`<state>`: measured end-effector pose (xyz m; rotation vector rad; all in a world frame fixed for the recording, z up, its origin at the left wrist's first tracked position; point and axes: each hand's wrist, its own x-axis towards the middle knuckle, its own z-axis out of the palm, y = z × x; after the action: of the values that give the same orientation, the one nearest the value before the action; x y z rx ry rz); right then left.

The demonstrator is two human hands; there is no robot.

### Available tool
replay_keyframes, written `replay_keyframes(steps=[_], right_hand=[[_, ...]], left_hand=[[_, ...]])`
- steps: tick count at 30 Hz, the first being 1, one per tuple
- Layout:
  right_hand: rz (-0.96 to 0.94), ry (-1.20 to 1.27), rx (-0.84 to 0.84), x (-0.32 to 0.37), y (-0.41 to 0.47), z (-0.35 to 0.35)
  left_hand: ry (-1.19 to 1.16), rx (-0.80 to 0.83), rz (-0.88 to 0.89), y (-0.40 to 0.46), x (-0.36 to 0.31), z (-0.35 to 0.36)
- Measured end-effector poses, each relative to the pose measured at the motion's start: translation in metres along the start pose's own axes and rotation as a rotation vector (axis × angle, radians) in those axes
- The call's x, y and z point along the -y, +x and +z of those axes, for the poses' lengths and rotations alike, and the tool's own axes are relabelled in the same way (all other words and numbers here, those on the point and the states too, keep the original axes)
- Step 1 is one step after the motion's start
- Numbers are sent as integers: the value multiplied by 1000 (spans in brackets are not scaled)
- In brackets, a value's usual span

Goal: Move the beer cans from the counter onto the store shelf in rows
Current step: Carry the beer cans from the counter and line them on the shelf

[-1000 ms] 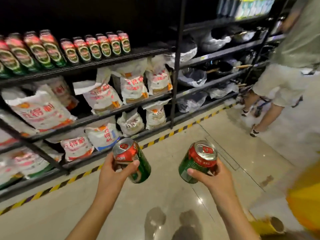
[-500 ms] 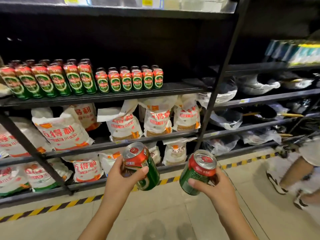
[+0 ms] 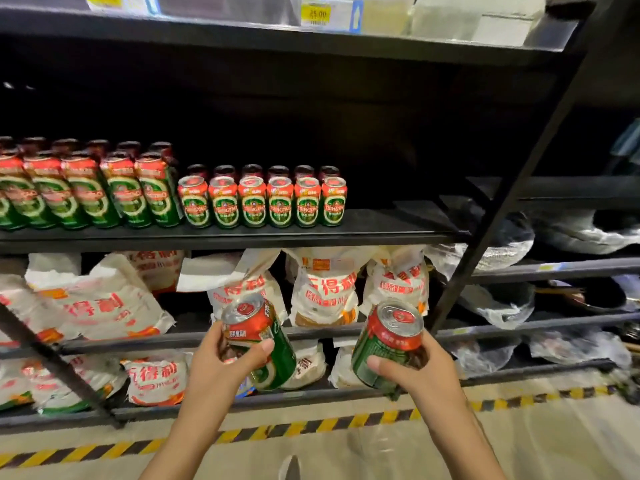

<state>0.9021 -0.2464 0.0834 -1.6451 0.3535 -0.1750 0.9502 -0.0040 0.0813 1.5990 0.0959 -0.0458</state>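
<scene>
Short cans (image 3: 262, 202) stand right of tall cans (image 3: 86, 192) on the shelf (image 3: 381, 230), above bags (image 3: 322, 292)

black shelf (image 3: 381, 226) w/ approx two rows of beer cans (image 3: 262, 202)

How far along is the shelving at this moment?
Done: short cans already stand in rows on the shelf, beside taller cans. In hand: the left hand grips one can and the right hand grips another, both below shelf level. Left: setting these two down, likely in the bare stretch right of the rows. The counter is out of view, so any remaining stock cannot be told.
</scene>
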Motion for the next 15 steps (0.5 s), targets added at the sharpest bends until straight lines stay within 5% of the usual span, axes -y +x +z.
replay_keyframes(steps=[15], right_hand=[[16, 58, -134, 19, 168, 23]], left_hand=[[87, 213, 71, 200, -32, 78]])
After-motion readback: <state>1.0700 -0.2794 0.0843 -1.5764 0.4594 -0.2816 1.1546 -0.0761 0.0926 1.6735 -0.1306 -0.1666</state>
